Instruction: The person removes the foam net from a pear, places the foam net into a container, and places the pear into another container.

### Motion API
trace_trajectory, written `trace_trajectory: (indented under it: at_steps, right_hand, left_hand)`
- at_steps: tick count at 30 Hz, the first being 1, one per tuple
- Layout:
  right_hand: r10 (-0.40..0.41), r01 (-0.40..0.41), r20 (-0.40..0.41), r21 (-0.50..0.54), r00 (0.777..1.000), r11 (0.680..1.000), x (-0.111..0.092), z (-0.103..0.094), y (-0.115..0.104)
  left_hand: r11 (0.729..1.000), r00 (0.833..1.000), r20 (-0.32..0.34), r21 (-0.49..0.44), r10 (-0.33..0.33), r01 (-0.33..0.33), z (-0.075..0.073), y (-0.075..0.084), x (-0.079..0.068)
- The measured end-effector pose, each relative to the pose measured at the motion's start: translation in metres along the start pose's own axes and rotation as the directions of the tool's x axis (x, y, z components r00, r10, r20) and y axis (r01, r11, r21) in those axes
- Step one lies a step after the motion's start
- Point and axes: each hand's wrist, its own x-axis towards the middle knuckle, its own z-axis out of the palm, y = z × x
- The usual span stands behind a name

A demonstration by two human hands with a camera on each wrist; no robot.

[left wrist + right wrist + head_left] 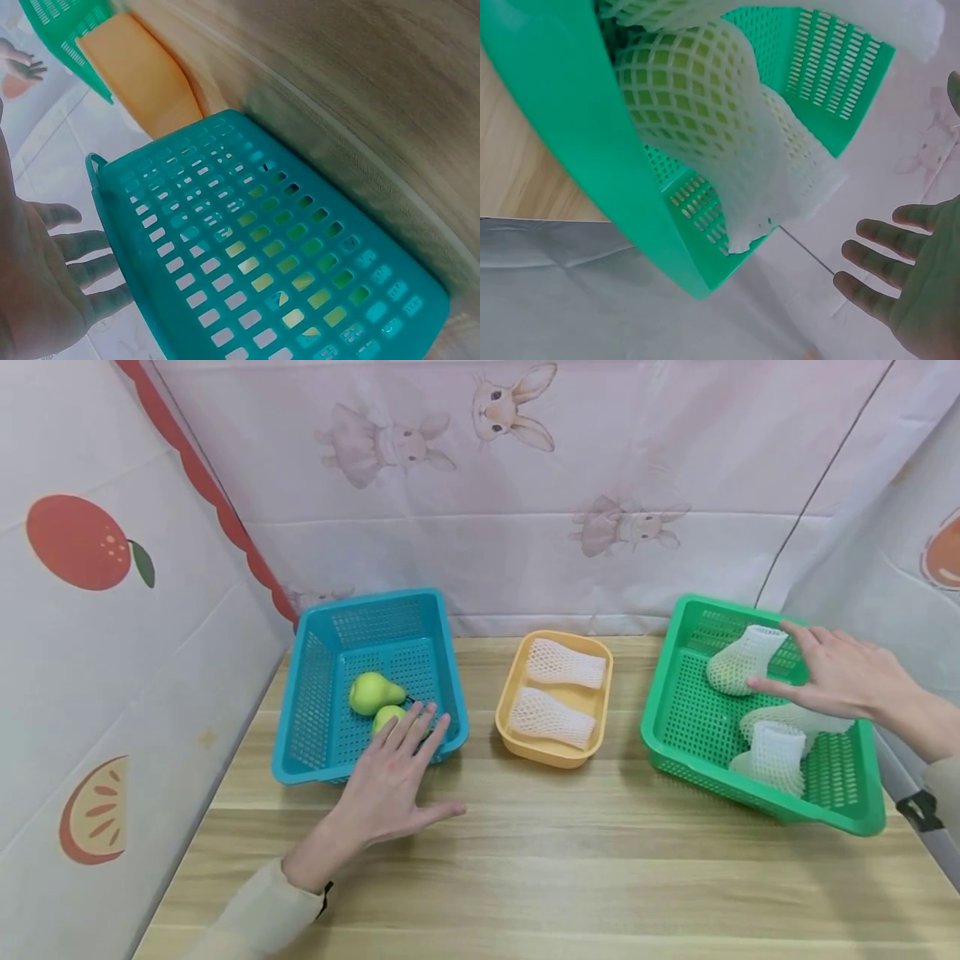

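My left hand [392, 783] reaches over the near rim of the blue basket [296, 727], its fingers spread and nearly straight. Inside lie two green pears, one pear [372, 693] in plain sight and another pear [387, 718] partly covered by the fingers. Over the green basket [675, 718] hovers my right hand [855, 672], holding nothing, thumb and fingers apart. Below it are three pears in white foam nets: one netted pear [738, 664] at the back, a second [795, 722] in the middle and a third [776, 760] at the front.
Between the baskets stands a yellow tray [551, 754] with two flat foam net sleeves, one sleeve [566, 662] behind the other sleeve [551, 717]. All containers rest on a wooden table [555, 860]. A rabbit-printed cloth [510, 560] hangs behind, and printed sheets flank both sides.
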Motion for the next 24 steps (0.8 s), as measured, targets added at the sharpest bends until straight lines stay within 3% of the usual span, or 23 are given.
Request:
trace_trajectory:
  at_steps: [15,24]
  right_hand:
    - [0.049,-0.049,0.051,-0.002,0.997,0.999,0.02,0.008,0.026]
    - [0.03,-0.031,0.12,0.007,0.992,0.999,0.033,0.015,0.037]
  left_hand:
    - [1.0,1.0,0.004,0.002,0.01,-0.01,0.002,0.001,-0.001]
    - [1.0,1.0,0.01,0.0,0.005,-0.005,0.001,0.001,-0.001]
